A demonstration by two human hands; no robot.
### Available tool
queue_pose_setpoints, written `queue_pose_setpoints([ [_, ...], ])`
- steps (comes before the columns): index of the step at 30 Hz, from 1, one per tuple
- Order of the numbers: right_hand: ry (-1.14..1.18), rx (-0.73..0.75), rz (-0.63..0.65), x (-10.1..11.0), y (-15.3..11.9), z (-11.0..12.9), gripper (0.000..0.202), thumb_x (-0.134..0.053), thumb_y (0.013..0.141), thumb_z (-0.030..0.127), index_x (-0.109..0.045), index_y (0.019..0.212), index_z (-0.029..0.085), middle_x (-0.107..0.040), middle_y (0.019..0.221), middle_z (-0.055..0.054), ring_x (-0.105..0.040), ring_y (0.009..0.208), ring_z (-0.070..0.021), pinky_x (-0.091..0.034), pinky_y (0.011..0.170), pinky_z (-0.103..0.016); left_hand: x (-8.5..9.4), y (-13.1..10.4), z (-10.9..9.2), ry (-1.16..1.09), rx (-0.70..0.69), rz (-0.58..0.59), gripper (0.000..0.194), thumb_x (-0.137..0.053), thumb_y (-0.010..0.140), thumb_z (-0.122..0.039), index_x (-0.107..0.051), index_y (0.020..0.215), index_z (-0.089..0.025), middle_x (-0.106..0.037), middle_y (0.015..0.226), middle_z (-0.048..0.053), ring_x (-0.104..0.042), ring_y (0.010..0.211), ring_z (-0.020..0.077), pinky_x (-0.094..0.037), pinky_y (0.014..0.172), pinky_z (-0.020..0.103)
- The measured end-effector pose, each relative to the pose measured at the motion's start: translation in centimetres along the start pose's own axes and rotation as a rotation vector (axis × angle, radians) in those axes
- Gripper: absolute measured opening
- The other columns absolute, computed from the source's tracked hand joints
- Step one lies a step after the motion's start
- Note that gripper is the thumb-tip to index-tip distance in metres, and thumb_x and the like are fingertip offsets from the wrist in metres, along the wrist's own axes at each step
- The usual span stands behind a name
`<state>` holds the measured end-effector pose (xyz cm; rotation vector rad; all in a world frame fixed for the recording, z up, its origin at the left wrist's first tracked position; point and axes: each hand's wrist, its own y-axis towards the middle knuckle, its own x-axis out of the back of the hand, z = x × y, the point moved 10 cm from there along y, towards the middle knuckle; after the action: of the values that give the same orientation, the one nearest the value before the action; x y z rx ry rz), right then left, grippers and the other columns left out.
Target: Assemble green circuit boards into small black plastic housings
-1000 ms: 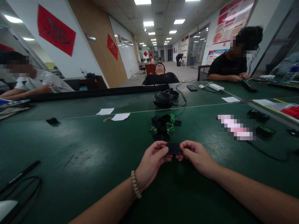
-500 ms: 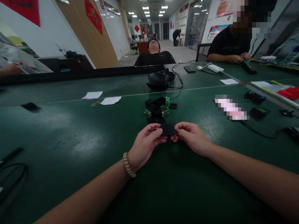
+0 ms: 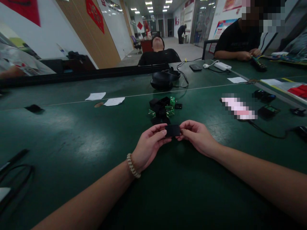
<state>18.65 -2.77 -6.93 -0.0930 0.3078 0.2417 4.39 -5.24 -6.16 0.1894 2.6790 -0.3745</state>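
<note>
Between my two hands is a small flat black rectangular piece (image 3: 172, 130), held above the green table (image 3: 100, 179). My left hand (image 3: 151, 140) pinches its left end between thumb and fingers; a beaded bracelet circles that wrist. Its right end is gripped by the fingertips of my right hand (image 3: 195, 135). Just beyond my hands lies a pile of black plastic parts (image 3: 159, 108). Small green circuit boards (image 3: 170, 111) stick out of this pile, and a little black block (image 3: 178, 106) lies at its right side.
Behind the pile sits a black pouch-like object (image 3: 161, 80) with a cable. Paper slips (image 3: 114, 101) lie left of it. To the right are a phone with a blurred screen (image 3: 238, 108) and small black devices (image 3: 268, 111). A person (image 3: 237, 44) handles a device at right; another (image 3: 159, 56) reclines beyond the table.
Both hands still hold the black piece, which has tilted slightly and looks a bit shorter in height. The camera view has shifted a little; the pile lies as before.
</note>
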Motion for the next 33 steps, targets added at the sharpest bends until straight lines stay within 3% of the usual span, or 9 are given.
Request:
queue_pose_setpoints([
  [20, -0.061, -0.042, 0.024, 0.0, -0.3, -0.4, 0.010, -0.074, 0.075, 0.019, -0.068, 0.082, 0.016, -0.070, 0.074, 0.001, -0.068, 0.065, -0.0116, -0.054, 0.067, -0.025, 0.4, -0.1, 0.3, 0.011, 0.020, -0.027, 0.024, -0.067, 0.084, -0.012, -0.066, 0.108, -0.014, -0.064, 0.118, 0.013, -0.063, 0.103, 0.0236, -0.053, 0.086, 0.036],
  [27, -0.090, 0.005, -0.003, 0.4, 0.2, -0.5, 0.010, -0.072, 0.075, 0.022, -0.071, 0.083, 0.017, -0.071, 0.083, -0.002, -0.068, 0.071, -0.0145, -0.055, 0.073, -0.033, 0.6, 0.1, 0.0, 0.019, -0.043, -0.034, 0.028, -0.067, 0.084, -0.014, -0.066, 0.112, -0.017, -0.065, 0.108, 0.009, -0.064, 0.099, 0.0220, -0.053, 0.085, 0.036],
  [30, -0.135, 0.090, -0.049, 0.7, 0.2, 2.0, 0.012, -0.067, 0.082, 0.025, -0.072, 0.091, 0.019, -0.072, 0.094, -0.005, -0.069, 0.087, -0.0192, -0.055, 0.085, -0.040, 0.4, 0.1, 0.1, 0.022, -0.041, -0.014, 0.024, -0.067, 0.084, -0.015, -0.067, 0.108, -0.017, -0.066, 0.105, 0.008, -0.066, 0.096, 0.0216, -0.054, 0.085, 0.036],
  [32, -0.168, 0.260, -0.083, 0.5, -0.7, 6.4, 0.012, -0.064, 0.086, 0.025, -0.072, 0.094, 0.021, -0.072, 0.101, -0.005, -0.068, 0.093, -0.0198, -0.053, 0.090, -0.041, 0.3, 0.2, 0.1, 0.022, -0.041, -0.008, 0.023, -0.067, 0.084, -0.015, -0.066, 0.107, -0.016, -0.067, 0.105, 0.009, -0.067, 0.094, 0.0212, -0.054, 0.083, 0.035],
  [33, -0.174, 0.350, -0.039, -0.3, -1.5, 8.9, 0.013, -0.063, 0.087, 0.026, -0.072, 0.096, 0.022, -0.071, 0.105, -0.005, -0.068, 0.097, -0.0202, -0.052, 0.092, -0.041, 0.3, 0.2, 0.1, 0.021, -0.043, -0.006, 0.023, -0.067, 0.084, -0.015, -0.066, 0.106, -0.016, -0.068, 0.106, 0.009, -0.068, 0.093, 0.0210, -0.054, 0.083, 0.035],
])
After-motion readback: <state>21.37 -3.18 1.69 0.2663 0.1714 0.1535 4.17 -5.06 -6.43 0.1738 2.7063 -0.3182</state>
